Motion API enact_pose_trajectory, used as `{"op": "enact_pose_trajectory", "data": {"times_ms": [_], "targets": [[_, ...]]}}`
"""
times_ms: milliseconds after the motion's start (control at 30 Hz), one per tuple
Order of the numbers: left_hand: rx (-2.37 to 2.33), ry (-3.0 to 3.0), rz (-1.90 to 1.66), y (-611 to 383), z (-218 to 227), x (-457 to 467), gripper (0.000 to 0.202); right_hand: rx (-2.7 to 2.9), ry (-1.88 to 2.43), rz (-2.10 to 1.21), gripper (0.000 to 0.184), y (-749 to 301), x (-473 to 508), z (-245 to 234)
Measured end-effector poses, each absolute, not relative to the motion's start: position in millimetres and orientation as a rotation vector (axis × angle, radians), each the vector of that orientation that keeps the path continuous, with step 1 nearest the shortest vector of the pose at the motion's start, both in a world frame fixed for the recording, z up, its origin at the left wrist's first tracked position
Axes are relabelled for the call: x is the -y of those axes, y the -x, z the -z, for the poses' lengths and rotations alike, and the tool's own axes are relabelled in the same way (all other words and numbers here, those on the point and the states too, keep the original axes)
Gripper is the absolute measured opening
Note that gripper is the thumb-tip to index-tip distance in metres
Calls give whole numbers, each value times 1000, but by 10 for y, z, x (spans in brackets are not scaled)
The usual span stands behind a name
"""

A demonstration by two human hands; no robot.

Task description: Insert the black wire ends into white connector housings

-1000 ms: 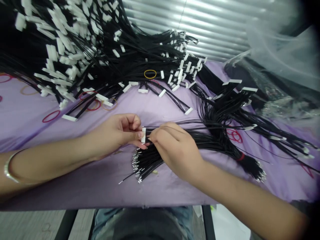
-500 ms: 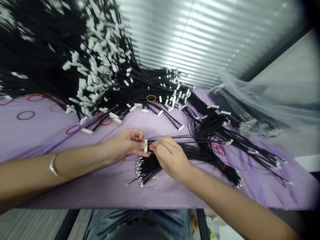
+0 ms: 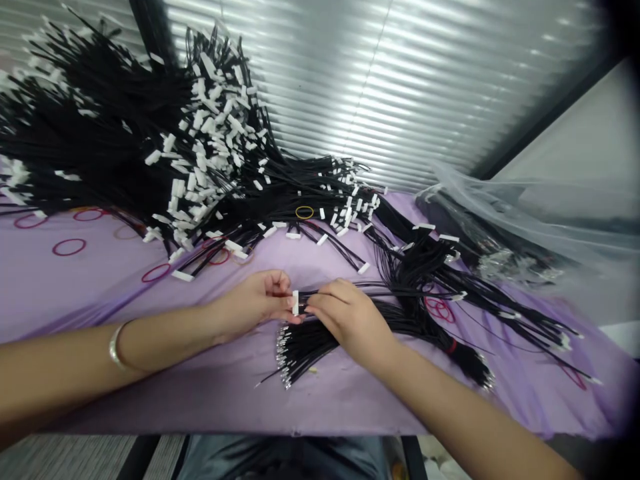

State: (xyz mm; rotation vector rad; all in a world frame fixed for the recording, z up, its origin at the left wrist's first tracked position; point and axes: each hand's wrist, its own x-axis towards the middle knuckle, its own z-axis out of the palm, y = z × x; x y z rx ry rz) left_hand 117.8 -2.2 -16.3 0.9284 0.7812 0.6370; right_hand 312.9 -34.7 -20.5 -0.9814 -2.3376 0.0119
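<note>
- While our view lifts a little, our left hand (image 3: 253, 303) keeps pinching the white connector (image 3: 295, 303).
- Our right hand (image 3: 351, 317) stays closed on its black wires (image 3: 320, 291), above the purple cloth (image 3: 340, 407).

From here the cloth (image 3: 350, 400) is a soft lilac, dotted with red rubber bands (image 3: 69, 247) and one yellow rubber band (image 3: 304, 212) – and across it spill black wires (image 3: 320, 340), ended by a white connector (image 3: 295, 303) or a silver terminal (image 3: 285, 363). Behind, a silver panel (image 3: 380, 87) shows pale horizontal stripes – a silver bangle (image 3: 116, 353) gleams too.
</note>
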Motion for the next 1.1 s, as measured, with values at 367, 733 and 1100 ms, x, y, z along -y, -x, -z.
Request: {"op": "enact_pose_trajectory", "data": {"times_ms": [367,733,1100], "targets": [[-795,-998,-591,-1171,163,3,37,2282,1080,-204,6,-3242,428,139],[-843,-1139,-578,-1176,163,18,31,2368,1032,-137,10,-3184,427,89],[-826,-1123,-596,-1235,137,44,32,2299,1070,-264,22,-3070,476,187]]}}
